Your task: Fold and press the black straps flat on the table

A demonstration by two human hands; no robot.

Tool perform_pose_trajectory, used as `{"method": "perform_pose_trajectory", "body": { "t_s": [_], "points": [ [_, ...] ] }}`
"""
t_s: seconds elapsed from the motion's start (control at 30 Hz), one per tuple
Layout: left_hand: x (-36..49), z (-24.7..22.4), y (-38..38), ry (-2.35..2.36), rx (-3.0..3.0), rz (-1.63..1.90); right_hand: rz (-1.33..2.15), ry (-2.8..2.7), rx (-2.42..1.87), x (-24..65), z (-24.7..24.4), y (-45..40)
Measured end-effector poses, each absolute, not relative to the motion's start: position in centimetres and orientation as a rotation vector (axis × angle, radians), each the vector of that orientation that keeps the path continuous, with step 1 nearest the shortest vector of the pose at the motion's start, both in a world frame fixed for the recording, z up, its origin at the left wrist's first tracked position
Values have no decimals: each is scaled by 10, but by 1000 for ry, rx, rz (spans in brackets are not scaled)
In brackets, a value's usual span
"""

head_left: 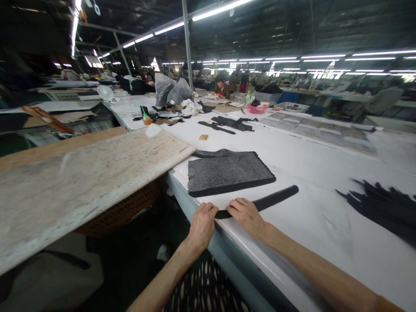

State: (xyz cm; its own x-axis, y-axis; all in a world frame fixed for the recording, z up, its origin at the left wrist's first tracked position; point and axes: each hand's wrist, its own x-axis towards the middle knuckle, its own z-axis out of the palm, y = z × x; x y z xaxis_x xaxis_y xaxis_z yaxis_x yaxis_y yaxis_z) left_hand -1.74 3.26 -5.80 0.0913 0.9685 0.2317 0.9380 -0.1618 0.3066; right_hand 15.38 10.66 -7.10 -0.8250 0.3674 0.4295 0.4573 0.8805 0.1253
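A narrow black fabric strip (276, 197) lies on the white table (312, 229), its near end at the table's edge. My left hand (204, 221) is closed on that end, fingers curled down. Just to its right, my right hand (245, 214) has its bent fingers pressed together on the same strip, and a short black stretch shows between the hands. Beyond them a stack of dark grey knitted pieces (229, 171) with a black lower border lies flat.
At the left a worn pale board (97, 169) meets the table. More black strips (383, 208) are piled at the right. Farther back are a small tan block (203, 137), a glue bottle (147, 118), a pink basket (257, 108) and a seated person (222, 89).
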Motion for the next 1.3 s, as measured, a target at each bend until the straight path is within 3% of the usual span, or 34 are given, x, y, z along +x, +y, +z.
{"method": "perform_pose_trajectory", "body": {
  "t_s": [0.77,1.07,1.3],
  "points": [
    [-25,-61,26,1725,2951,-48,-559,-2853,-374,162,-61,108],
    [-44,-70,12,1914,2629,314,-561,-2908,-404,158,-52,105],
    [-50,-91,2,1988,2059,1101,-528,-2914,-387,163,-52,103]
  ]
}}
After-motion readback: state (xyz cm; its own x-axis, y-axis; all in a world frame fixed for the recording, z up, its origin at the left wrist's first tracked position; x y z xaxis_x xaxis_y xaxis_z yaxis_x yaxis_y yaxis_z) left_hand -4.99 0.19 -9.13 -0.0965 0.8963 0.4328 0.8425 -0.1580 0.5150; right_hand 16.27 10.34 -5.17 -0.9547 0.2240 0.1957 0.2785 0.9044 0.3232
